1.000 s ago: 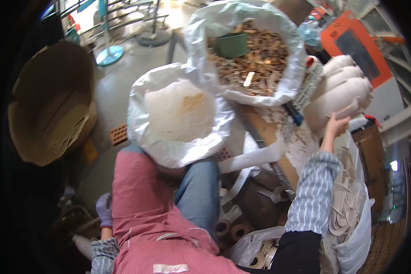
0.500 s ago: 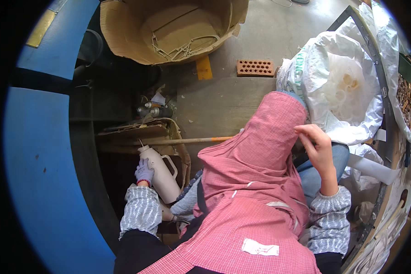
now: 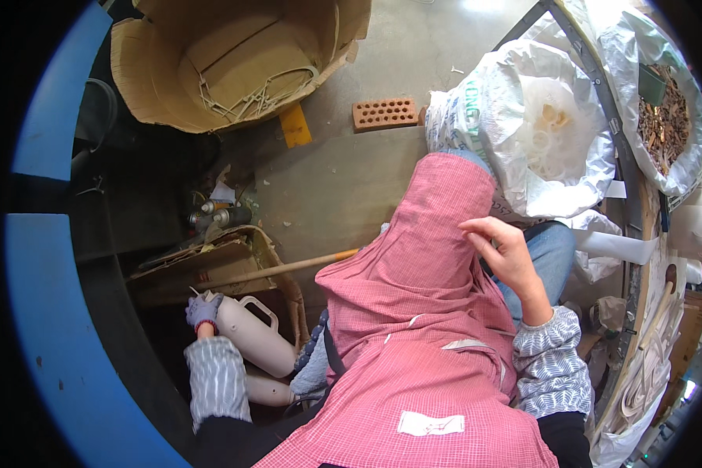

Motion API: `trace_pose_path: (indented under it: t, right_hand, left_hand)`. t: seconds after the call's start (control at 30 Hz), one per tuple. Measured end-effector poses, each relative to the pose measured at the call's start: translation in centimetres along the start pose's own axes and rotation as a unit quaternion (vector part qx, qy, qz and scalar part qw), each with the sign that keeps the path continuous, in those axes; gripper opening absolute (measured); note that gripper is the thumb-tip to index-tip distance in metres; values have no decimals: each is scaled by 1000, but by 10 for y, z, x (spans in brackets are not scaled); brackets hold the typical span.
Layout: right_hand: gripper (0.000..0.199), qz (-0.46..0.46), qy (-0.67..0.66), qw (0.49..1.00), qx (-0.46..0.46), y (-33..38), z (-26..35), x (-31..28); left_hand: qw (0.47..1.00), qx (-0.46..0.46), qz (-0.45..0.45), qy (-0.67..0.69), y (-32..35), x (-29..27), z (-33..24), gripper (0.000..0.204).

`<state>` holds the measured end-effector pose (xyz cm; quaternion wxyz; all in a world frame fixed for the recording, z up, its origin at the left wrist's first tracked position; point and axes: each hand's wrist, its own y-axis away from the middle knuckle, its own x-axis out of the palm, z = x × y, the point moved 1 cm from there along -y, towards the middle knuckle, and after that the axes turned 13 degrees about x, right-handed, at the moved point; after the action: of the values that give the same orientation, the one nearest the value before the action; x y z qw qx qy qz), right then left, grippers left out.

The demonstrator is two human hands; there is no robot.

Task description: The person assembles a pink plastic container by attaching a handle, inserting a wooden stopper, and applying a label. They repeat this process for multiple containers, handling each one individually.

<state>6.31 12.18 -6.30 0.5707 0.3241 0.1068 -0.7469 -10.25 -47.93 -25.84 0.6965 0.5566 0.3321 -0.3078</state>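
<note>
My left hand [image 3: 203, 309], in a light purple glove, grips the top end of a pale beige plastic jug [image 3: 249, 334]. The jug lies tilted with its loop handle facing up and right, and a thin strip pokes out at its top by my fingers. A second pale jug [image 3: 269, 390] lies partly hidden below it, beside my hip. My bare right hand [image 3: 507, 253] hovers over my knee by the red checked apron [image 3: 421, 257]. Its fingers are loosely bent and apart, with nothing between them.
A torn cardboard piece [image 3: 269, 253] and a wooden stick [image 3: 288, 267] lie beyond the jugs. Farther off stand a large cardboard box [image 3: 152, 78], a perforated brick [image 3: 384, 114] and a white sack [image 3: 515, 140]. Blue metal panels [image 3: 51, 335] rise at left.
My view has shifted to the right. My left hand has moved to the jug's top end, and the lower jug shows more. My right hand stays above the knee.
</note>
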Motion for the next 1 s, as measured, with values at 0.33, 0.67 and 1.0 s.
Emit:
trace_pose_path:
  t: [0.33,0.67,1.0]
  right_hand:
    - [105,14,-14,965,-262,-5,79,46]
    - [24,-130,-69,986,-78,-37,-38,-77]
    - [20,-195,282,937,64,-133,-221,-119]
  left_hand:
    - [588,646,-446,195,268,-273,-179,32]
    - [559,646,-454,254,298,-330,-293,36]
    - [581,728,-352,87,332,-362,-323,29]
